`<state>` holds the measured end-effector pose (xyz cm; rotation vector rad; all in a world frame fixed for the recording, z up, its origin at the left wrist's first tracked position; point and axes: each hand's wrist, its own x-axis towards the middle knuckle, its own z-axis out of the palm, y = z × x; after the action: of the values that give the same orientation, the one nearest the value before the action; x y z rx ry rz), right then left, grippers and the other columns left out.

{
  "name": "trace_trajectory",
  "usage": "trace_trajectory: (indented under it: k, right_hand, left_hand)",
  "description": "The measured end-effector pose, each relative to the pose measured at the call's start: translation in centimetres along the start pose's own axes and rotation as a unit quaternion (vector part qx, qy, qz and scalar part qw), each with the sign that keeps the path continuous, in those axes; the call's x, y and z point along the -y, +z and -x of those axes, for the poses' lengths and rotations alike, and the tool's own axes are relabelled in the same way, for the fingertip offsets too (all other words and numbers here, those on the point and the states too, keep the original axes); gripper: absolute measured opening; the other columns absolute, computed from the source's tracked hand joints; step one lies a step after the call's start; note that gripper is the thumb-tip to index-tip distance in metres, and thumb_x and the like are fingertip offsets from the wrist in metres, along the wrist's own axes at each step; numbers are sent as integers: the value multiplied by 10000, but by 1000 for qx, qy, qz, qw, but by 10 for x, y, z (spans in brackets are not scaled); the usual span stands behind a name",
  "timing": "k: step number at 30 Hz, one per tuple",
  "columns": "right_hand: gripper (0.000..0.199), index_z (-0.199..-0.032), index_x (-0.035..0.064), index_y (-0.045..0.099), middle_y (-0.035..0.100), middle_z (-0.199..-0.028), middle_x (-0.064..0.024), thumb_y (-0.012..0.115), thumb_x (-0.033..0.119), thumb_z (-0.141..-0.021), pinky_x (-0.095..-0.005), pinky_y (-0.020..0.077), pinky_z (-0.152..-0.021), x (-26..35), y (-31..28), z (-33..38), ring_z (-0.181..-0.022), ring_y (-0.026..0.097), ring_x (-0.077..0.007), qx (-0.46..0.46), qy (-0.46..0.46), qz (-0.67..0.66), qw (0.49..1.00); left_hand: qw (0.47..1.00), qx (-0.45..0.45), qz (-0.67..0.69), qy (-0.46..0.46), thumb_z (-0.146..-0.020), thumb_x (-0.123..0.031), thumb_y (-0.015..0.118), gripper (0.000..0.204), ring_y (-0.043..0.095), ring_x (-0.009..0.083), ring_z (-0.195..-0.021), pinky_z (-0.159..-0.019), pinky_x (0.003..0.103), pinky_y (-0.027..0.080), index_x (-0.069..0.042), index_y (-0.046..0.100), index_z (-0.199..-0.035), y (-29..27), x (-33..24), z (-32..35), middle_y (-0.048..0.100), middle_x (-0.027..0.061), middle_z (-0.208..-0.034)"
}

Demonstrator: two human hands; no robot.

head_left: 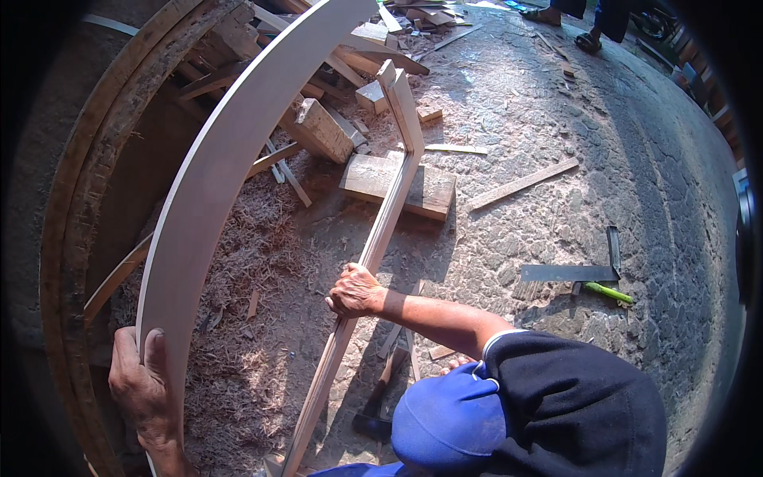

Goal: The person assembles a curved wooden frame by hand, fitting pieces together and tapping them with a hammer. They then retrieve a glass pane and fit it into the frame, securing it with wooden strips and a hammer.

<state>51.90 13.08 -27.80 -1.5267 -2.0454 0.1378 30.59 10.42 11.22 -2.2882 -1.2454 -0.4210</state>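
At the lower left my left hand (147, 385) is closed on a long, curved pale wooden board (211, 171), with the thumb on its broad face and the fingers at its outer edge. The board arcs up past the top of the picture. My right hand does not show. Beside me a co-worker in a blue cap (449, 421) and a dark top (576, 401) bends over. One co-worker's hand (355, 291) grips a narrow grooved wooden frame piece (387, 219), which has a short angled part (404, 107) at its far end. The near end of my board is partly hidden.
A wooden block (433, 191) lies under the frame piece. Shavings (246, 262) and scrap wood cover the ground. To the right are a metal square (560, 273), a green-handled tool (608, 292) and a loose strip (520, 184). Another person's feet (588, 41) stand far off.
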Motion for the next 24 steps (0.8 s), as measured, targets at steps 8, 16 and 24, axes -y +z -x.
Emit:
trace_trajectory:
  k: [8,16,24]
  right_hand:
    - [365,-589,161,647,632,-571,-51,599,344,-901,-437,448,-757,0,-5,1,-640,665,-262,-8,-12,4,1000]
    - [378,-576,162,607,632,-620,-47,635,347,-905,-447,451,-711,-2,4,-1,-669,665,-253,-21,-23,13,999]
    - [327,-654,126,646,687,-704,-96,605,293,-932,-467,467,-735,3,3,-6,-705,679,-299,-26,-46,76,996]
  left_hand:
    - [999,-25,-23,6,-1025,-598,488,577,675,406,-808,-662,493,531,-28,564,-977,38,21,-16,644,194,-890]
    - [999,43,-8,32,-987,-550,579,502,720,359,-741,-573,466,579,-47,577,-999,138,26,23,665,147,-844]
    - [997,20,71,13,-933,-629,620,599,705,230,-704,-521,351,599,-34,550,-936,236,13,98,632,114,-826]
